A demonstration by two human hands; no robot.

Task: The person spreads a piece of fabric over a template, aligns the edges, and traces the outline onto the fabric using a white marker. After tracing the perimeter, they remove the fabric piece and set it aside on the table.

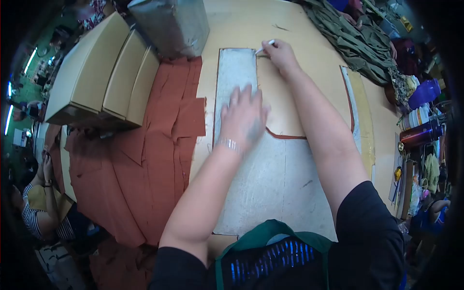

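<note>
A pale grey pattern board [275,183] lies on the table, with a narrow strip reaching away from me and reddish-brown cloth showing along its edge. My left hand [243,116] is over the lower part of that strip, fingers spread and somewhat blurred; whether it presses on the board I cannot tell. A thin white marker [264,47] is pinched in my right hand [280,55], its tip at the far right corner of the strip.
Reddish-brown cloth [164,130] lies in layers at the left, beside cardboard boxes [92,67] and a grey metal block [174,26]. Dark green cloth [343,43] is at the back right. Another person [41,208] sits at the far left.
</note>
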